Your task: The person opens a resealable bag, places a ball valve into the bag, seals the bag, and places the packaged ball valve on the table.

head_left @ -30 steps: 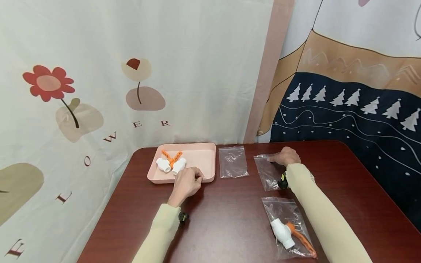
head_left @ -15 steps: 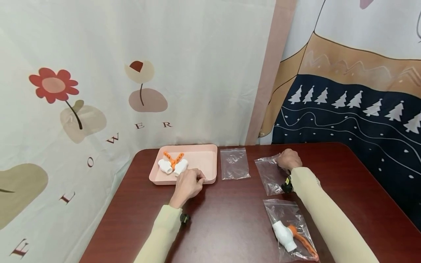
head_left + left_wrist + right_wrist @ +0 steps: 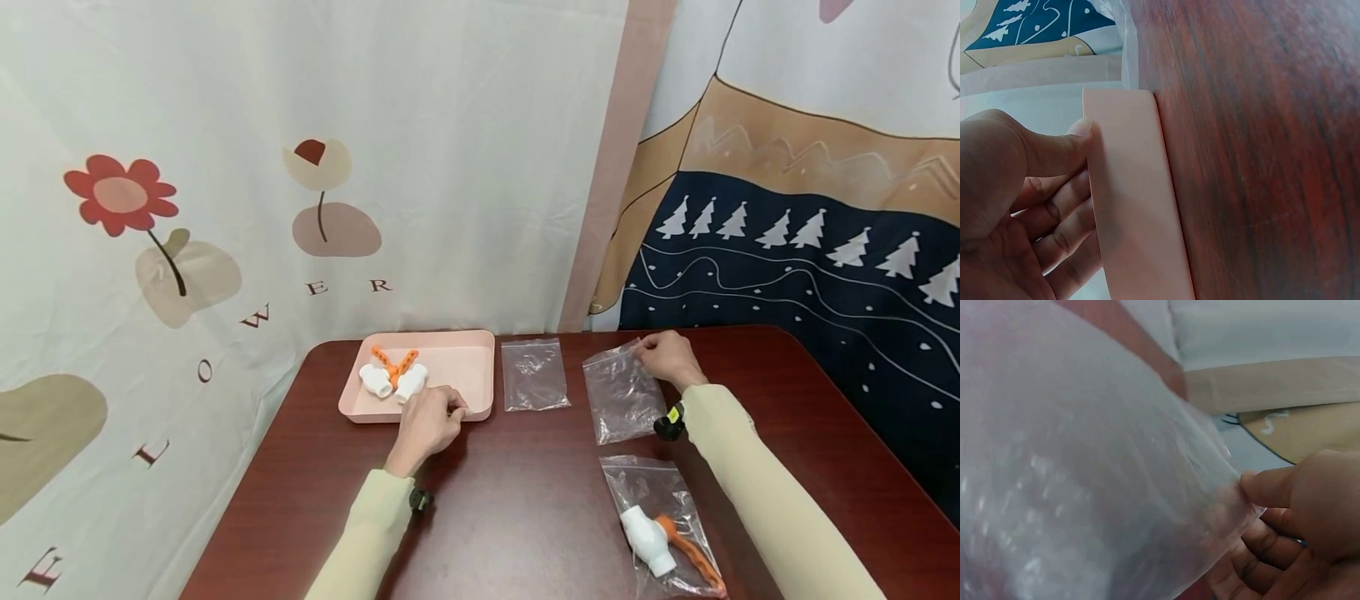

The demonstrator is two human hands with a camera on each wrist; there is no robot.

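Observation:
The left hand (image 3: 430,423) is at the near rim of a pink tray (image 3: 471,367); in the left wrist view its thumb and fingers pinch the tray's wall (image 3: 1132,187). Two white fittings (image 3: 411,383) and orange handles (image 3: 395,368) lie in the tray's left part. The right hand (image 3: 670,358) pinches the top right corner of a clear zip bag (image 3: 621,400). In the right wrist view the bag (image 3: 1097,456) spreads out from between thumb and fingers (image 3: 1272,487), and nothing shows inside it.
Another flat clear bag (image 3: 535,375) lies between the tray and the held bag. Nearer the front, a bag (image 3: 648,475) contains a white fitting (image 3: 647,540) with an orange handle (image 3: 693,557). Printed curtains hang behind the brown table (image 3: 510,517).
The right hand has shifted right and now lifts the bag's corner, and the bag has turned a little. The left hand stays at the tray's rim.

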